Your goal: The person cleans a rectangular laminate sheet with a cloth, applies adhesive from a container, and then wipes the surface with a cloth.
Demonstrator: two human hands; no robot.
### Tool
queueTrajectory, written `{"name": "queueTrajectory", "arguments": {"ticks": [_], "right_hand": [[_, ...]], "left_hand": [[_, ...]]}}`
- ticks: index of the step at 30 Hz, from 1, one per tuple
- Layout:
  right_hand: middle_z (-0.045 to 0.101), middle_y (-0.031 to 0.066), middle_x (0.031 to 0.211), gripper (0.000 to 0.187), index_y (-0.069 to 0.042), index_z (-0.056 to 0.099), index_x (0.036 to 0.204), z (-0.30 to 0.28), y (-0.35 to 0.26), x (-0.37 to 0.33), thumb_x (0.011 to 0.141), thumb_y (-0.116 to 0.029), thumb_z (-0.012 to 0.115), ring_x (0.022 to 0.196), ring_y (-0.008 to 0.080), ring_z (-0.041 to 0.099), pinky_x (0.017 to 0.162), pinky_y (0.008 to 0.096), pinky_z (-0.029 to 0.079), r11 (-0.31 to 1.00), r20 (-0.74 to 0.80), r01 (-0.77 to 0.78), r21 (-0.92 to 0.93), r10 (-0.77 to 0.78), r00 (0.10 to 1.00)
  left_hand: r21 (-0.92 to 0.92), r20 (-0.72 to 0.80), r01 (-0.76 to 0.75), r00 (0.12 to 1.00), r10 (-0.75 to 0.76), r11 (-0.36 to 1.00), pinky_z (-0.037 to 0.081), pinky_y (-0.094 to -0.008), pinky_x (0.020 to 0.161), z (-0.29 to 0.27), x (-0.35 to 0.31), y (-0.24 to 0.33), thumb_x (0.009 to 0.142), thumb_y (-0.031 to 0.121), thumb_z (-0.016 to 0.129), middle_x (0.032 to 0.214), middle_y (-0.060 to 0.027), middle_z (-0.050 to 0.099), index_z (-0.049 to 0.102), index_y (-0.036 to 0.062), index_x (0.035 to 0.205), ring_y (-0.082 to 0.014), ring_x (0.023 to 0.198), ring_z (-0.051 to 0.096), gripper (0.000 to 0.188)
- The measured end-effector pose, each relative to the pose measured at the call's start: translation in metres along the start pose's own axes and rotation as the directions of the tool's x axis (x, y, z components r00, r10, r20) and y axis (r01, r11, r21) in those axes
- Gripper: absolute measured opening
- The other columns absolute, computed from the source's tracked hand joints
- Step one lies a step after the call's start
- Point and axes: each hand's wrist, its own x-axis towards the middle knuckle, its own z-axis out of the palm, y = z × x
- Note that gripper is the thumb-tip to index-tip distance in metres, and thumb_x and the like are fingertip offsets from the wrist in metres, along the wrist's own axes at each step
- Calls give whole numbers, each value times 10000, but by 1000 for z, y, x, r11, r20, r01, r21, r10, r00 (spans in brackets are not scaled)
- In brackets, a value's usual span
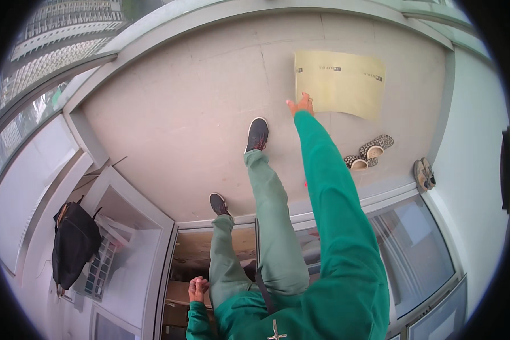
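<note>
A large sheet (345,93) lies on the pale floor (181,107), between one and two o'clock from the centre of the view. It is pale yellow, matt and roughly rectangular, wider than it is deep. Its lower edge bows in a soft curve, and a broken row of small dark printed marks crosses its upper half. It looks thin and mostly flat.

A person in a green sweatshirt (351,255) and grey-green trousers (275,209) stretches one arm toward twelve o'clock. The right grip (302,103) is at the sheet's corner nearest seven o'clock, so most of the sheet spreads away from it toward two o'clock. The fingers are spread wide, with nothing visible between them; whether they touch the sheet or hover just over it cannot be told.

The left grip (198,288) is at seven o'clock, beside the left thigh and well apart from the sheet. Its fingers are loosely curled, and whether it holds anything cannot be told.

A pair of patterned slippers (384,141) rests at five o'clock from the sheet. A dark shoe (258,135) on the person's right foot stands at eight o'clock from the right grip.
</note>
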Motion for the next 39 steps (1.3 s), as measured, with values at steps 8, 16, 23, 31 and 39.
{"name": "queueTrajectory", "arguments": {"ticks": [8, 16, 23, 31, 39], "right_hand": [[681, 189, 1151, 415, -134, 604, 1275, -25, 63, 25, 913, -337, 606, 1067, 375, 644, 929, 502, 507, 991, 0, 0, -136, 0, 1000], [679, 238, 1084, 457, -104, 563, 1325, -208, 135, -105, 898, -257, 617, 989, 446, 633, 874, 535, 500, 861, -9, 448, -241, -463, 886], [672, 273, 1082, 420, -42, 587, 1260, -269, -14, -341, 910, -275, 581, 1003, 461, 636, 892, 540, 499, 684, 350, 690, -236, -602, 718], [676, 249, 931, 350, -115, 575, 1240, -272, -112, -667, 919, -254, 565, 892, 479, 627, 772, 554, 494, 212, 645, 976, 41, -752, 136], [682, 232, 936, 375, -136, 563, 1289, -317, -187, -880, 928, -240, 565, 889, 452, 638, 779, 530, 501, -181, 788, 966, 184, -560, -256]], "left_hand": [[-63, 110, -71, 991, 77, 996, 546, -328, 805, 63, 1, 6, 1022, 371, 555, 993, -79, 679, 580, 64, 1178, -179, 875, 668, 346], [-307, 206, -179, 946, 249, 935, 553, -326, 818, 83, 2, 4, 1021, 298, 566, 975, -96, 666, 587, 28, 1169, -183, 871, 669, 309], [-180, 126, -685, 696, 707, 706, 540, -353, 852, 44, 6, 43, 986, 305, 608, 1014, -130, 687, 593, 3, 1183, -201, 921, 679, 361], [89, -152, -950, 284, 947, 300, 411, -443, 1084, -125, -63, 45, 782, 433, 810, 1406, -239, 433, 388, 54, 1456, -390, 1270, 494, 881], [-191, -243, -967, 211, 947, 167, 474, -374, 991, -312, -152, -55, 746, 353, 874, 1234, -143, 627, 520, 27, 1353, -237, 1137, 594, 775]]}}
